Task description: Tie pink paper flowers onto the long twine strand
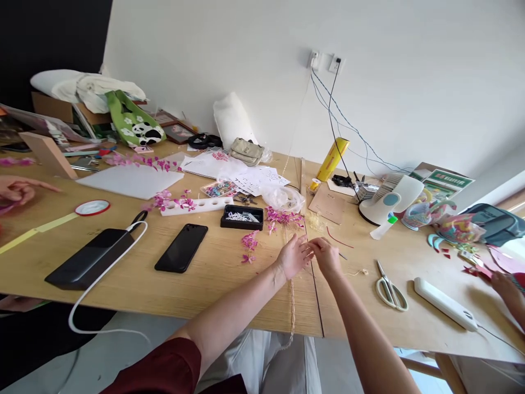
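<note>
My left hand (293, 257) is turned palm up over the table, its fingers slightly bent and apart. Against its fingertips, my right hand (326, 257) is closed in a pinch; whatever it pinches is too small to make out. A pale braided cord (292, 306) emerges below my left hand and hangs over the table's front edge. Just beyond the hands lie pink artificial flowers (283, 217), with a smaller pink flower sprig (249, 246) to the left. A thin red strip (339, 238) lies beyond my right hand.
Scissors (391, 287) and a white corded device (445, 303) lie to the right. A phone (181, 248), a black box-shaped device (90, 258) and a small black tray (241, 217) are on the left. A fan (389, 200) stands behind. Other people's hands (508, 290) show at both sides.
</note>
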Available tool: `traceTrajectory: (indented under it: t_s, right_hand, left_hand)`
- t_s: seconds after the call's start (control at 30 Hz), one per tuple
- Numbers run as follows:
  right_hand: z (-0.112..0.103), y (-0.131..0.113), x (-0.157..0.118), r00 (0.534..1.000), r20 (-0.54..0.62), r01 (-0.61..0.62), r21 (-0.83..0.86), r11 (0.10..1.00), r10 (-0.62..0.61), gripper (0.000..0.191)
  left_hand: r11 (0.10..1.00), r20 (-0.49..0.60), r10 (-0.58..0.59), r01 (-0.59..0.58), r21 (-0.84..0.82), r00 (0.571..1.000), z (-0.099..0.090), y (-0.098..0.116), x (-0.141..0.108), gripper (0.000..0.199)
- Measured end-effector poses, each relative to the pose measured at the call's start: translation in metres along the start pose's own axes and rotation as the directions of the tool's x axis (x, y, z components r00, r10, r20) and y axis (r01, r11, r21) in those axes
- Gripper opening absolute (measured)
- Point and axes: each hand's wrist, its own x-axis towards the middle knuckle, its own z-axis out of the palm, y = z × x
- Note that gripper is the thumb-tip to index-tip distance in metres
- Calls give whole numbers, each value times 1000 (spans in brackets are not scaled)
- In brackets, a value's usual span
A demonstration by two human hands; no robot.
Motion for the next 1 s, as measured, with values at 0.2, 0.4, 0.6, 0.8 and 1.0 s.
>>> traceTrajectory:
  t_s: [0.2,0.4,0.6,0.8,1.0]
  right_hand:
    - [-29,15,43,975,-32,-221,-25,975,220,26]
    - [-15,53,102,907,85,-419,72,905,413,11]
    - [7,83,138,899,56,-432,-44,901,434,5]
    - [21,103,161,901,47,-410,-227,883,431,11]
    - [19,107,172,930,69,-329,-284,901,361,18]
  left_hand:
    - [990,-40,106,-102,97,994,2,28,-26,32]
    - [944,4,208,-202,262,978,-10,65,-49,22]
    - [827,0,369,-329,455,929,-20,88,-58,16]
    - [751,6,429,-360,554,903,-25,88,-62,16]
    - [716,-4,414,-323,618,910,-26,86,-62,17]
